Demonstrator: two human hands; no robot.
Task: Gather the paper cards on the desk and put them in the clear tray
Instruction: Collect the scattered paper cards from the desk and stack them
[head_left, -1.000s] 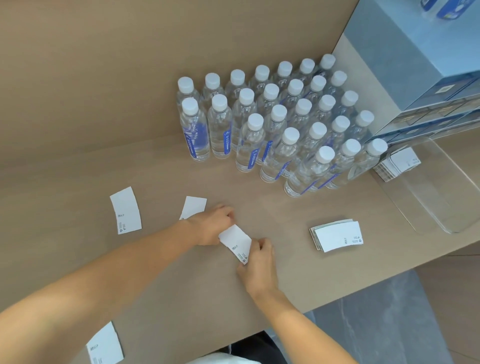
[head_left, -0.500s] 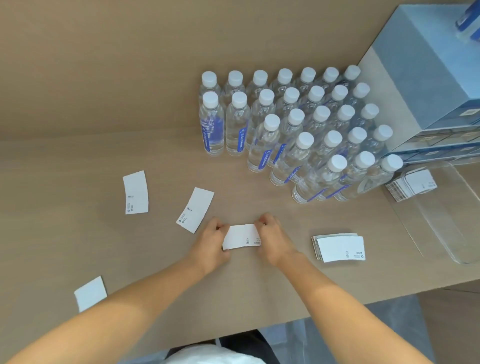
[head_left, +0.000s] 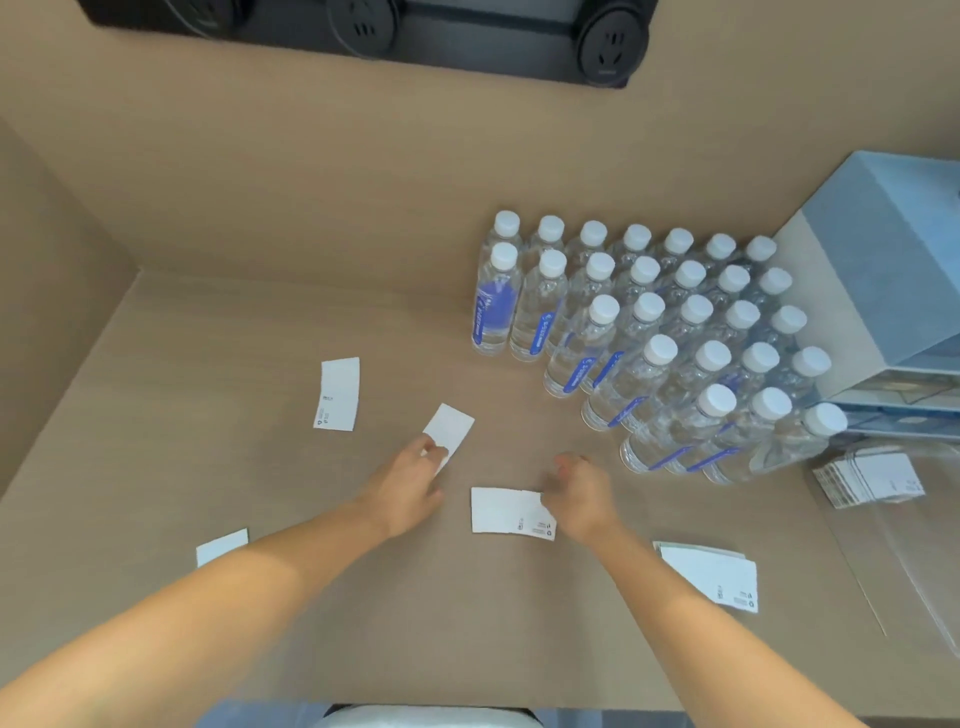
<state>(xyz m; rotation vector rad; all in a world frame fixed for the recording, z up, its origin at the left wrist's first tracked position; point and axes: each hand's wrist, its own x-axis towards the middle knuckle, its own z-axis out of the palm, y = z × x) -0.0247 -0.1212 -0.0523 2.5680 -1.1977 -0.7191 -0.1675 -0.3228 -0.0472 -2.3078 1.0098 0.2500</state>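
Several white paper cards lie on the tan desk. My left hand (head_left: 410, 480) reaches forward and pinches the near corner of a tilted card (head_left: 452, 428). My right hand (head_left: 582, 499) grips the right end of a small bundle of cards (head_left: 506, 512) lying flat in front of me. Two loose cards lie to the left, one at mid-desk (head_left: 337, 392) and one partly hidden behind my left forearm (head_left: 221, 545). A separate stack of cards (head_left: 714, 574) sits to the right. The clear tray (head_left: 914, 561) at the far right holds a pile of cards (head_left: 867, 475).
A block of several water bottles (head_left: 660, 332) stands behind my right hand, close to the tray. A blue-grey drawer box (head_left: 883, 270) sits at the back right. A black socket strip (head_left: 363, 26) runs along the wall. The desk's front edge is near my body.
My left hand let go of the bundle and moved forward-left onto the tilted card. My right hand keeps hold of the bundle. The view tilted up toward the wall.
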